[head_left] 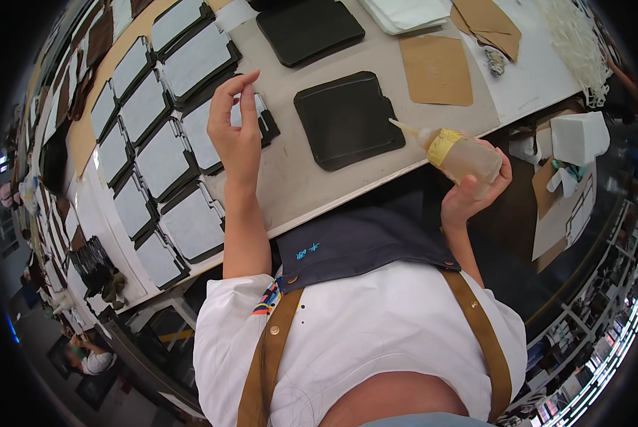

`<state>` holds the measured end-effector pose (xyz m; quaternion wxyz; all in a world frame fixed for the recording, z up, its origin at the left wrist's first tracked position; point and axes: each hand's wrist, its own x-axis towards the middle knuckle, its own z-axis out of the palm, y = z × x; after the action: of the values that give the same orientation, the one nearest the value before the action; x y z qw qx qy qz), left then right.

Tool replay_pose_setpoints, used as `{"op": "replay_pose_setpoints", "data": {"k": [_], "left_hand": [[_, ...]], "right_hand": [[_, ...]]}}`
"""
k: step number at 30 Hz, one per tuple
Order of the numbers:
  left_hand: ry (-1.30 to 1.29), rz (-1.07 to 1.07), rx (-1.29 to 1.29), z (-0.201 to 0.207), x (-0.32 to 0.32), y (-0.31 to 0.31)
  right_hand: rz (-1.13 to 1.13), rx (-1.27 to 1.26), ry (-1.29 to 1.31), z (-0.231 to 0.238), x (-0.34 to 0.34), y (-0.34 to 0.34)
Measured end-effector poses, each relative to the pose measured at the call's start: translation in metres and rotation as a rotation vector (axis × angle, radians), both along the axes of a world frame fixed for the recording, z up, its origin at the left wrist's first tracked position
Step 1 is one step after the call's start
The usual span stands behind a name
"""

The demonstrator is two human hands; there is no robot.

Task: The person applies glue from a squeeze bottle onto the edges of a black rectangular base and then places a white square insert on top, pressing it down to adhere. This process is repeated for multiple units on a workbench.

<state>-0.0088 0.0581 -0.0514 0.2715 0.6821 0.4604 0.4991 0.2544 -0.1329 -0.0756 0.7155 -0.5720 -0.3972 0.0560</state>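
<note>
My right hand (pixel 463 196) is wrapped round a translucent squeeze bottle (pixel 473 162) with a yellow band and a thin pale nozzle. The bottle is tilted, and its nozzle points left toward the right edge of a black leather-like panel (pixel 348 121) with rounded corners. That panel lies flat near the table's front edge. Left of it, my left hand (pixel 235 128) is raised over the table with nothing in it. Its fingers are loosely bent, with the thumb a little apart from them. Just under this hand lies one of several black pieces with pale grey faces (pixel 164 167).
Behind the panel lies another dark panel (pixel 310 32). To its right are a brown card (pixel 436 71), white sheets (pixel 408 13) and more brown pieces (pixel 486 25). A stack of dark pieces (pixel 95 267) sits at far left. Boxes and scraps (pixel 578 139) stand beyond the table's right edge.
</note>
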Motion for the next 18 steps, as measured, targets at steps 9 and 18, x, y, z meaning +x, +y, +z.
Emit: {"op": "replay_pose_setpoints", "data": {"k": [9,18], "left_hand": [[0.025,0.015,-0.001,0.000,-0.001,0.000],[-0.019,-0.019,0.007,0.001,0.002,0.000]], "right_hand": [[0.166,0.129,1.021,0.019,0.030,0.014],[-0.467,-0.422,0.113,-0.046,0.132,0.030]]}}
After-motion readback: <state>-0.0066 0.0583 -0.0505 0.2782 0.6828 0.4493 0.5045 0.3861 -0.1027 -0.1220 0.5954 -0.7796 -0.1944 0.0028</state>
